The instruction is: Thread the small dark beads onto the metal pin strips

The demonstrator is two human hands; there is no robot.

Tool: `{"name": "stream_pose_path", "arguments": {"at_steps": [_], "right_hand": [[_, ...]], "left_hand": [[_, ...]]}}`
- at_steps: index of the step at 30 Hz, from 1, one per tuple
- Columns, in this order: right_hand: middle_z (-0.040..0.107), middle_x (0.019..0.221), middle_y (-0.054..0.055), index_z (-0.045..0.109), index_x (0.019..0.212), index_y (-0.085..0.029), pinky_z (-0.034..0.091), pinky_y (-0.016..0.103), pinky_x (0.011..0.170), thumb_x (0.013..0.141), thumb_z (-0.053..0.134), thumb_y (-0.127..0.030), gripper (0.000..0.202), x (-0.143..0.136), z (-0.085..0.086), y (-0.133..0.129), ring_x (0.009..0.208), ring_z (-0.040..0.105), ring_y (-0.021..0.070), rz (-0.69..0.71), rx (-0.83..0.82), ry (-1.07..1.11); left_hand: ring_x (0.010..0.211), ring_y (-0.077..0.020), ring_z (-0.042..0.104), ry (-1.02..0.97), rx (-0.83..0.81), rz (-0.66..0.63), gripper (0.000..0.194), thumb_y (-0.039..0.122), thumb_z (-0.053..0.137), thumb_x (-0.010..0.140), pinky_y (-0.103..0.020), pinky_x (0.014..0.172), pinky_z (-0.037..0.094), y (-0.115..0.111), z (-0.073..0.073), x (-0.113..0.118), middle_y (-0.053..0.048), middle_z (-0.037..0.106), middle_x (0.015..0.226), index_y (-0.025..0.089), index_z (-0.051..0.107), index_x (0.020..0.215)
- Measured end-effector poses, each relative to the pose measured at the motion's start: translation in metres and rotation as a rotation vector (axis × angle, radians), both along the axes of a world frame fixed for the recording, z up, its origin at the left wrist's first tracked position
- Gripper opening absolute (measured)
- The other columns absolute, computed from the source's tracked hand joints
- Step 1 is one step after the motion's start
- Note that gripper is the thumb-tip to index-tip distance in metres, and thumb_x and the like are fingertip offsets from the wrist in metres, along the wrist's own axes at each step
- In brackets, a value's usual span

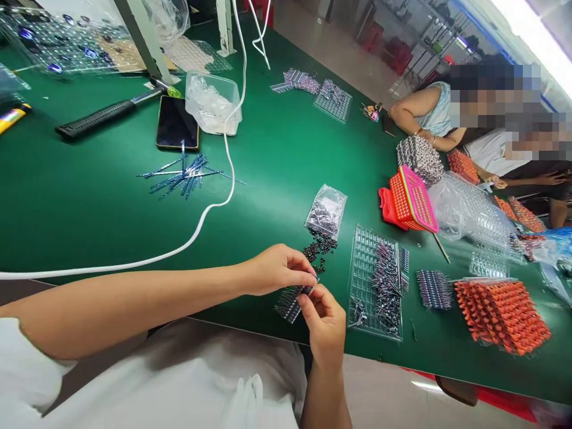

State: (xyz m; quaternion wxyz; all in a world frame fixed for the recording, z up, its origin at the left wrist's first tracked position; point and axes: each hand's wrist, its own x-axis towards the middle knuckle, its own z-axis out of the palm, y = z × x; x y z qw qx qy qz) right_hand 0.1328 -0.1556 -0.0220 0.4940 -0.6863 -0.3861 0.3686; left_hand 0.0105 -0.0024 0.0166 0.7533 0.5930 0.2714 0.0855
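Near the table's front edge, my left hand (pixel 286 271) and my right hand (pixel 325 322) meet with fingertips pinched at one end of a dark striped strip of small rods (pixel 288 305). The strip extends leftward below my left fingers. Just beyond the hands lies a loose pile of small dark beads (pixel 319 244), beside an open clear bag (pixel 328 210) with more of them. To the right is a clear compartment tray (pixel 364 268) holding many thin dark pieces (pixel 388 286). What exactly sits between the fingertips is too small to tell.
A white cable (pixel 205 214) crosses the green table past blue twisted sticks (pixel 185 176), a phone (pixel 177 123), a hammer (pixel 102 118) and a plastic tub (pixel 213 104). On the right are a pink-rimmed basket (pixel 413 199) and an orange stack (pixel 503 316). Two people sit beyond.
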Motion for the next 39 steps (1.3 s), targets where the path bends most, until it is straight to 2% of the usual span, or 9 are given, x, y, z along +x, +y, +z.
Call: {"name": "stream_pose_path", "arguments": {"at_steps": [3, 5, 8, 16, 23, 29, 32, 35, 39], "right_hand": [[0.069, 0.094, 0.003, 0.071, 0.102, -0.022, 0.052, 0.027, 0.076, 0.090, 0.064, -0.039, 0.023, 0.011, 0.002, -0.003, 0.085, 0.063, 0.0153, 0.031, -0.060, -0.176], [0.070, 0.104, 0.005, 0.070, 0.110, -0.023, 0.053, 0.030, 0.084, 0.092, 0.060, -0.038, 0.026, 0.021, 0.004, -0.004, 0.095, 0.066, 0.0171, -0.054, -0.062, -0.356], [0.070, 0.112, 0.008, 0.067, 0.116, -0.022, 0.053, 0.034, 0.092, 0.097, 0.051, -0.035, 0.028, 0.034, 0.006, -0.003, 0.104, 0.066, 0.0184, -0.158, -0.032, -0.597], [0.062, 0.135, 0.011, 0.055, 0.136, -0.020, 0.048, 0.045, 0.109, 0.099, 0.038, -0.021, 0.041, 0.041, 0.008, 0.029, 0.129, 0.056, 0.0207, 0.032, -0.073, -0.870], [0.049, 0.150, 0.014, 0.048, 0.143, -0.015, 0.039, 0.049, 0.119, 0.095, 0.032, -0.010, 0.051, 0.044, -0.006, 0.054, 0.142, 0.043, 0.0223, 0.121, -0.156, -0.948], [0.051, 0.150, 0.009, 0.051, 0.141, -0.020, 0.040, 0.047, 0.119, 0.095, 0.032, -0.010, 0.051, 0.042, -0.003, 0.037, 0.143, 0.043, 0.0199, 0.181, -0.129, -0.924], [0.056, 0.144, 0.010, 0.055, 0.137, -0.020, 0.043, 0.045, 0.116, 0.098, 0.034, -0.014, 0.045, 0.041, 0.002, 0.026, 0.138, 0.049, 0.0191, 0.078, -0.062, -0.914], [0.065, 0.130, 0.011, 0.061, 0.129, -0.020, 0.050, 0.043, 0.106, 0.098, 0.042, -0.018, 0.036, 0.037, 0.002, 0.015, 0.124, 0.060, 0.0189, -0.056, 0.009, -0.923], [0.070, 0.106, 0.009, 0.067, 0.114, -0.020, 0.054, 0.039, 0.092, 0.095, 0.053, -0.020, 0.024, 0.029, -0.006, 0.002, 0.102, 0.064, 0.0186, -0.117, 0.078, -0.949]], "left_hand": [[0.071, -0.0143, 0.065, 0.029, -0.156, 0.074, 0.019, 0.033, 0.075, 0.072, -0.027, 0.072, 0.052, 0.004, -0.013, 0.002, -0.001, 0.073, 0.073, 0.015, 0.074, 0.079], [0.067, -0.0134, 0.063, 0.051, -0.215, 0.130, 0.020, 0.034, 0.076, 0.071, -0.027, 0.068, 0.052, 0.009, -0.020, 0.004, 0.000, 0.071, 0.071, 0.015, 0.072, 0.077], [0.065, -0.0129, 0.061, 0.071, -0.198, 0.163, 0.022, 0.034, 0.075, 0.072, -0.025, 0.062, 0.051, 0.017, -0.024, 0.006, -0.001, 0.070, 0.072, 0.014, 0.071, 0.079], [0.064, -0.0137, 0.059, 0.063, -0.110, 0.144, 0.022, 0.030, 0.068, 0.075, -0.026, 0.062, 0.050, 0.018, -0.028, 0.005, 0.001, 0.066, 0.069, 0.014, 0.069, 0.090], [0.065, -0.0146, 0.061, 0.068, -0.132, 0.186, 0.021, 0.030, 0.070, 0.073, -0.026, 0.063, 0.050, 0.019, -0.031, 0.006, 0.000, 0.066, 0.069, 0.015, 0.064, 0.086], [0.064, -0.0145, 0.059, 0.054, -0.112, 0.183, 0.020, 0.032, 0.069, 0.072, -0.026, 0.061, 0.049, 0.018, -0.029, 0.005, 0.000, 0.065, 0.070, 0.016, 0.062, 0.082], [0.062, -0.0138, 0.057, 0.046, -0.095, 0.184, 0.021, 0.034, 0.069, 0.073, -0.026, 0.060, 0.047, 0.017, -0.028, 0.005, 0.000, 0.063, 0.069, 0.016, 0.062, 0.080], [0.062, -0.0135, 0.055, 0.050, -0.084, 0.185, 0.021, 0.035, 0.068, 0.073, -0.026, 0.060, 0.045, 0.017, -0.027, 0.005, 0.001, 0.060, 0.066, 0.016, 0.062, 0.079], [0.063, -0.0136, 0.055, 0.058, -0.081, 0.179, 0.021, 0.036, 0.069, 0.074, -0.026, 0.060, 0.044, 0.017, -0.026, 0.003, 0.002, 0.059, 0.066, 0.016, 0.062, 0.078]]}}
